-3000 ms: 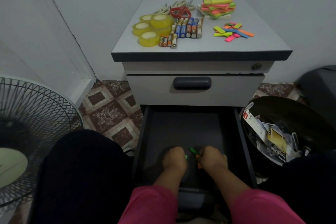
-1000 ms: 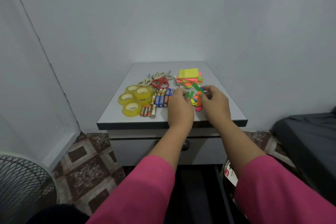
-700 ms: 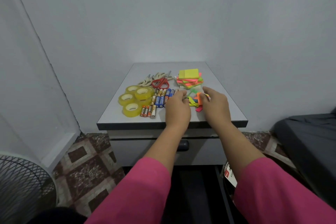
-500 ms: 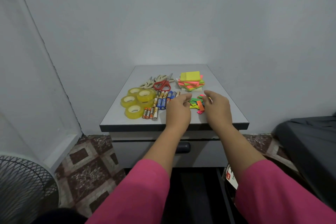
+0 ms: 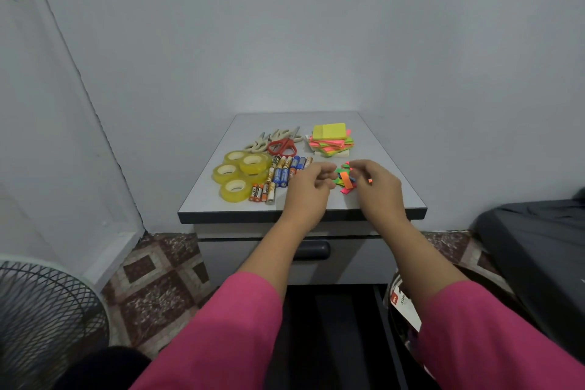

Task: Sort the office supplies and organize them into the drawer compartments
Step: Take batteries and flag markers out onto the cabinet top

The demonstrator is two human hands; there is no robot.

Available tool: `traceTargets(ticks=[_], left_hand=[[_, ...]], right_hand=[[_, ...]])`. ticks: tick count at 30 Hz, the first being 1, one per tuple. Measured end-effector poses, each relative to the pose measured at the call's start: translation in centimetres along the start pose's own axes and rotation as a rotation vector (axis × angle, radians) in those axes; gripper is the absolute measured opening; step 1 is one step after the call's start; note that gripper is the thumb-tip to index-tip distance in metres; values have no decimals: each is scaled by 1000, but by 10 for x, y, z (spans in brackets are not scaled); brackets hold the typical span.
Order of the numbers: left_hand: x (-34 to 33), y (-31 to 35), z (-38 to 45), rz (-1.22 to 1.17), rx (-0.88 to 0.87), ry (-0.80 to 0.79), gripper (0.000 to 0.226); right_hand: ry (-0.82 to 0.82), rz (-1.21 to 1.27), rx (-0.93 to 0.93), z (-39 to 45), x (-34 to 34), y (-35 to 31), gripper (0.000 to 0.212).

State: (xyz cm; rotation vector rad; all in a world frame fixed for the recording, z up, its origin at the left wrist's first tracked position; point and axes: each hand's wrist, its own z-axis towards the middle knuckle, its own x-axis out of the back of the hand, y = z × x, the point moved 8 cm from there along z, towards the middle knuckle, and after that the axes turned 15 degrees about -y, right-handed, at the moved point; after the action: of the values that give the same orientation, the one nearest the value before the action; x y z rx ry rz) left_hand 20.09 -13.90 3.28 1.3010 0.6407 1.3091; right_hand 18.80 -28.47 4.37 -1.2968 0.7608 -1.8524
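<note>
A small heap of bright sticky flags [image 5: 345,180] lies on the grey cabinet top [image 5: 209,199] between my hands. My right hand [image 5: 378,188] pinches at the heap's right side with an orange flag showing by the thumb. My left hand [image 5: 308,188] hovers just left of the heap, fingers loosely curled and holding nothing. Yellow tape rolls [image 5: 235,172], a row of batteries [image 5: 281,174], scissors [image 5: 281,146] and a stack of sticky notes [image 5: 330,141] sit further back. The open dark bottom drawer [image 5: 332,326] shows below my arms.
The drawer above, with a dark handle [image 5: 313,250], is closed. A fan guard [image 5: 38,310] stands at the lower left on the tiled floor. A bin with packaging [image 5: 408,310] sits right of the drawer, beside a dark bulky object [image 5: 538,247].
Three seconds ago both hands were down in the open drawer with flags. They have since come up to the cabinet top and closed in on the flag heap, then eased slightly apart.
</note>
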Motion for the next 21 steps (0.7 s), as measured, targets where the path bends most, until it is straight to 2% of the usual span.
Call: traceTargets(ticks=[3,6,8,10,14,18,21], left_hand=[[-5,9,-17,-12,-71,-16,26],[-7,11,-52,99,-184,37,20],[-10,3,-80,195,-249,39,15],[-15,-16,-104,321,-245,-12,13],[-30,-67,-146,541,-90,-205,13],[-45,-112,-179,741,88,-401,16],[-54,-136,-198,807,221,-613,21]], right_hand=[[-41,-6,75,-18,-7,-8,22],[73,-241,357,-60,-13,-25,22],[59,-309,459,-91,-25,-19,26],[-35,-311,442,-116,-41,-2,30],[-262,-385,335,-163,-84,40,34],[-643,-493,162,-191,-130,71,34],[-899,-542,92,-213,-152,83,36]])
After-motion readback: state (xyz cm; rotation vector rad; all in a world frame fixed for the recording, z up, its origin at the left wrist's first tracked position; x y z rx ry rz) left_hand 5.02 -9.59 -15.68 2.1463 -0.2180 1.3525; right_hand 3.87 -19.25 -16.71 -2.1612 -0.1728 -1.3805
